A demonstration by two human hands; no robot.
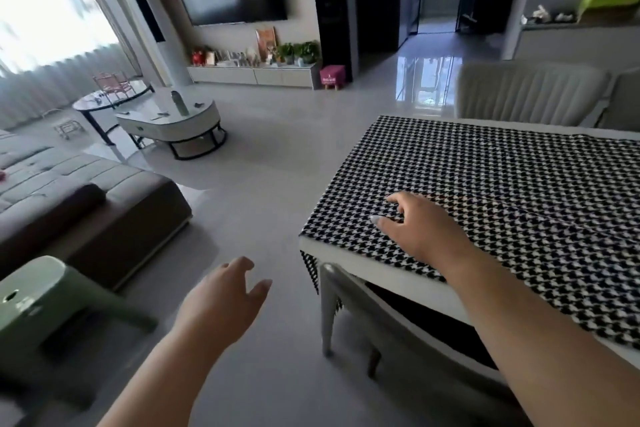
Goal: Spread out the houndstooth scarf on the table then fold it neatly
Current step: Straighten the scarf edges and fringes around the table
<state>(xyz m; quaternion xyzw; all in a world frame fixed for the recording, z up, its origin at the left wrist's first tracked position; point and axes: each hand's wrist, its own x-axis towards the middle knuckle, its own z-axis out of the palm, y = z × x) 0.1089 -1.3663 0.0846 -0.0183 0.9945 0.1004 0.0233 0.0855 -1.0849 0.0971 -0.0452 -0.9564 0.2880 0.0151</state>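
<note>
From my remote seat, the scarf (485,184) lies spread over the table (377,262), its long axis running off to the right and its near-left corner drooping over the edge. My right hand (415,229) rests on the cloth beside that corner, fingers loosely spread and gripping nothing. My left hand (225,298) hangs open over the floor, well left of the table, so I judge the right better placed to start the fold.

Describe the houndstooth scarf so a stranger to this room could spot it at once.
Find the white table at the right, with pale chairs tucked against it. The houndstooth scarf lies spread over its top, the right hand resting on it and one corner hanging off the near edge. Nothing else nearby carries its small black-and-white check.
</note>
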